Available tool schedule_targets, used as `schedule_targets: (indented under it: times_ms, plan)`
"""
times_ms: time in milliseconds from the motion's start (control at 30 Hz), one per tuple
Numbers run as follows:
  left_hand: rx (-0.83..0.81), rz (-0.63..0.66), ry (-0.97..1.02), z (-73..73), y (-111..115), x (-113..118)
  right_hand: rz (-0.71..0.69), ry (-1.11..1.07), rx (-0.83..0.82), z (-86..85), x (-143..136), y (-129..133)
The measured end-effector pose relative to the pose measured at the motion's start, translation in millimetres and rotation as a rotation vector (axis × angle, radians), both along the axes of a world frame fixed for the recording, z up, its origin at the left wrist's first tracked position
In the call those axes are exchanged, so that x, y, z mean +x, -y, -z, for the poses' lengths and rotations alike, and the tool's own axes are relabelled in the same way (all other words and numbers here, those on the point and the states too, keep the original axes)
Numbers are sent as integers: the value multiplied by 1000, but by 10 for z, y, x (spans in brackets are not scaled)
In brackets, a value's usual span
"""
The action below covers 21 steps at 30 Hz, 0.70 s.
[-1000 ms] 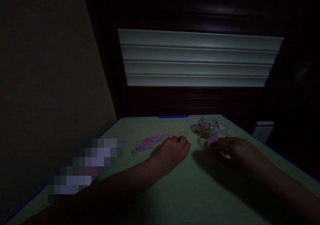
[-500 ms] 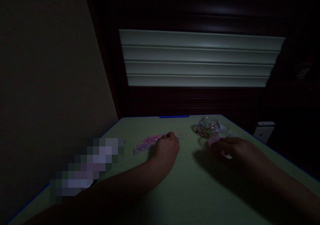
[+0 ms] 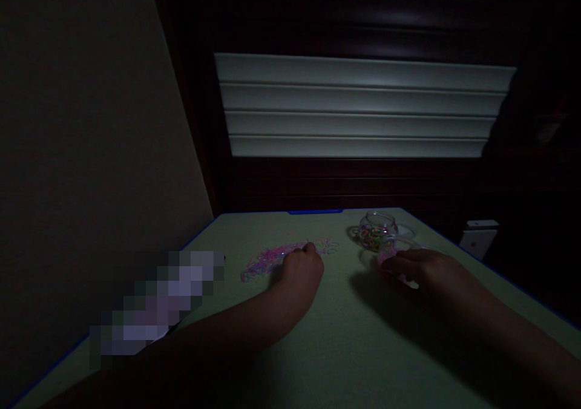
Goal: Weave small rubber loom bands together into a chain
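One blurred, pale object point(image 3: 157, 303) lies on the green table point(image 3: 313, 348), farthest to the left of my landmark, the clear jar point(image 3: 380, 222). Nearer the jar, though well apart from it, is a loose pile of small bands point(image 3: 267, 261), mostly pink and violet. Over the right end of this pile rests the left hand point(image 3: 303, 270), its fingers curled inward and bunched; the tips face away from my remote view, so I cannot tell whether they pinch a band. A few stray loops point(image 3: 329, 245) lie between that hand and the jar.

The jar itself stands upright and uncovered, with mixed-colour bands inside. Just in front of it, overlapping its lower right side in my view, is a clear container point(image 3: 396, 244) with pink contents. The right hand point(image 3: 424, 270), to the right and front of the jar, has hold of this container, thumb and fingers partly closed about it. Beyond the table edge, right of the jar, shows a white box point(image 3: 477, 241).

I judge the step in hand to be picking or sorting among the bands while the container is steadied; the next move would call for a fine fingertip pinch on the left and an unmoved grasp on the right.
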<state>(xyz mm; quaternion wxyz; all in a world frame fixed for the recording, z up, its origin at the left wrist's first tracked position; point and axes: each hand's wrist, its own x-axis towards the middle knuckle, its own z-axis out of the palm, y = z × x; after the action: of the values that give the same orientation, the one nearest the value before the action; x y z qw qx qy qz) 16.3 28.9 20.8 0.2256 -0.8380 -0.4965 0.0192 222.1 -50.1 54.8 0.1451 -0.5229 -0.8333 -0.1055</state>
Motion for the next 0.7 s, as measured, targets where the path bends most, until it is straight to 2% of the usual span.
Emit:
schedule_targets:
  times_ms: [200,700]
  plan:
    - [-7,22,-2,-30,30,-1,-10,-6,34,24,16,-7]
    - [39,96,-6,18,13,-22,-26,-3,23,36,22,-16]
